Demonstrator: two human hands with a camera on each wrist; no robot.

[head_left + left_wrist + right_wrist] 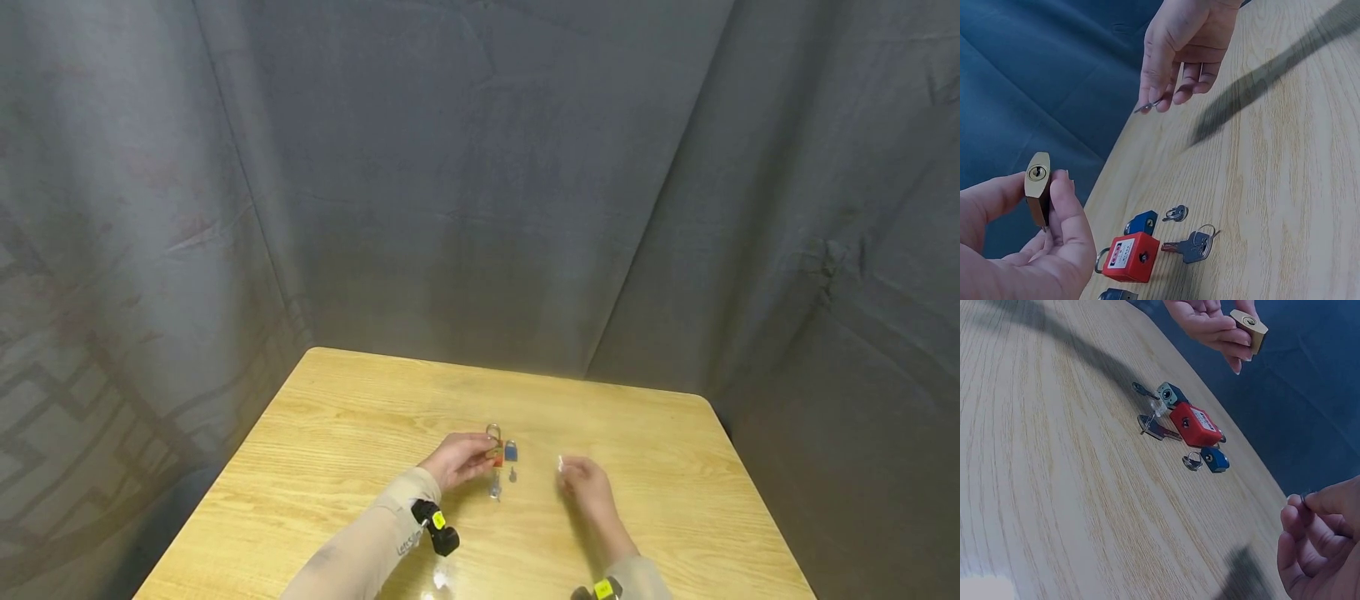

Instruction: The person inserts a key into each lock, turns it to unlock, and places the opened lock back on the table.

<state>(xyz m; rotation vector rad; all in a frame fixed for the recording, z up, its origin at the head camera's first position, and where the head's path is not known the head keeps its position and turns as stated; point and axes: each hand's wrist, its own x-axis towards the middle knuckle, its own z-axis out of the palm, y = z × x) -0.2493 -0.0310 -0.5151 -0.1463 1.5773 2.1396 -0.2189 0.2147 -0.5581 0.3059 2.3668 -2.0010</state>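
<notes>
- Desk (337, 417): light wood-grain top, grey curtain behind; work sits around the middle, toward the near edge.
- Left hand (1019, 250): clenched round a brass padlock (1038, 187), held off the desk near its left edge in the wrist view, keyhole end facing up and outward. Thumb and fingers pinch the body; shackle hidden behind the palm.
- Right hand (1179, 50): raised above the desk, well apart from the padlock, thumb and forefinger pinching a small key (1147, 106), blade pointing out.
- On the desk between the hands: red padlock (1130, 256), blue padlock (1142, 222) just beside it, a keyed ring (1196, 245) touching the red body, a smaller key (1175, 214) near the blue one.
- Step in hand, as I judge: key picked, lock presented, not yet joined.
- Next move calls for bringing the blade in line with the keyway, matching its slot angle, while the left hand steadies the body.
</notes>
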